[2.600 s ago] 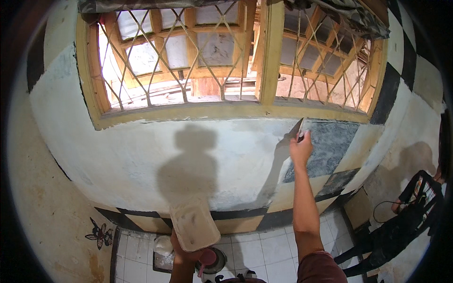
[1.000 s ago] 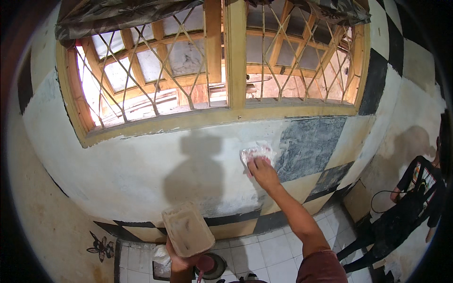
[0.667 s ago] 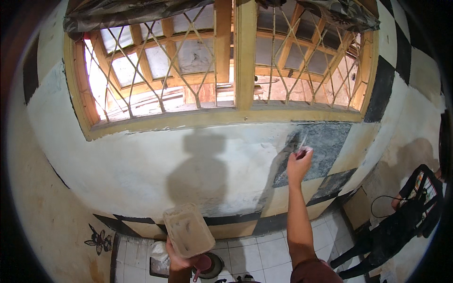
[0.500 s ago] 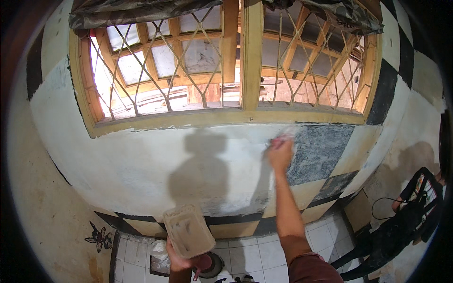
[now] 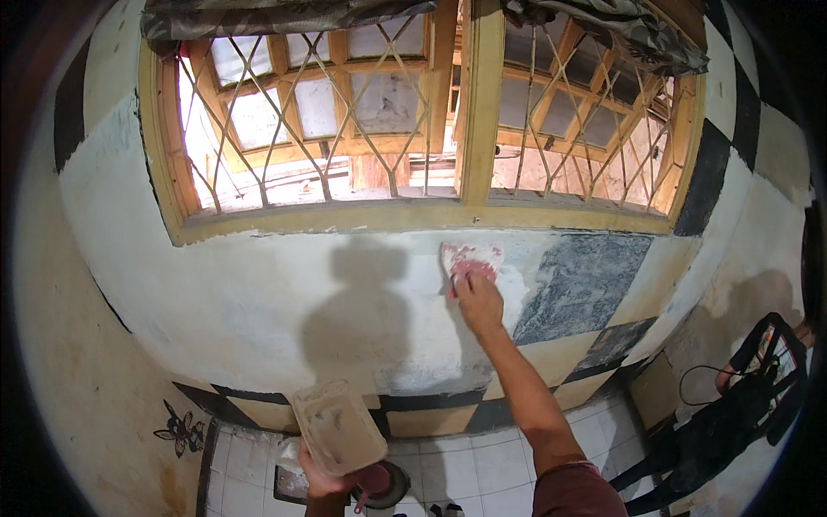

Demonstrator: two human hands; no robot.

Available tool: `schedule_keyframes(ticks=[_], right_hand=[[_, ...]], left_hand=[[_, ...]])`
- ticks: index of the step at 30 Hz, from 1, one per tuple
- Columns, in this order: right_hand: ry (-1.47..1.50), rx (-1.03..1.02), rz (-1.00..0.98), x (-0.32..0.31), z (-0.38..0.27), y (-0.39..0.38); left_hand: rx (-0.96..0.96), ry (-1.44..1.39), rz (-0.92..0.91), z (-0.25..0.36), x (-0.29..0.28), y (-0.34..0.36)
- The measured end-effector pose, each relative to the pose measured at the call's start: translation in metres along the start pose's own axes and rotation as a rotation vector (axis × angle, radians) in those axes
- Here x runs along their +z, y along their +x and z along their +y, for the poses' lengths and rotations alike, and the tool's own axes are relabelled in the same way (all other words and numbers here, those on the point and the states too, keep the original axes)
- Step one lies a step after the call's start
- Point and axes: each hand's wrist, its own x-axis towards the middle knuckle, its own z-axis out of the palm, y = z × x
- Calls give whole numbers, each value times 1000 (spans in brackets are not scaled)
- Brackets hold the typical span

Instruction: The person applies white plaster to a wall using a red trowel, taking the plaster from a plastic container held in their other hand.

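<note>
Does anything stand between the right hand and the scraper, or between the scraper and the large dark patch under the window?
Nothing visible does. The right hand holds the scraper, and only pale wall shows between it and the dark patch to its right. The tray, in the left hand, is lower, off that line.

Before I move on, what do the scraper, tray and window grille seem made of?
Scraper: probably plastic, matte, by its pink colour under white smears. Tray: possibly moulded plastic, by its rounded corners; matte beige residue leaves this open. Window grille: likely painted metal, dull cream, by its thin bars.
</note>
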Motion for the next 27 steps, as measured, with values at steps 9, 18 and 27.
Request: schedule_keyframes(ticks=[9, 18, 27], right_hand=[[62, -172, 2, -8, -26, 3], [8, -153, 26, 12, -59, 13], [366, -63, -221, -22, -70, -28]], left_hand=[[172, 453, -101, -23, -30, 13], [-72, -161, -106, -5, -27, 10], [-127, -272, -102, 3, -24, 8]])
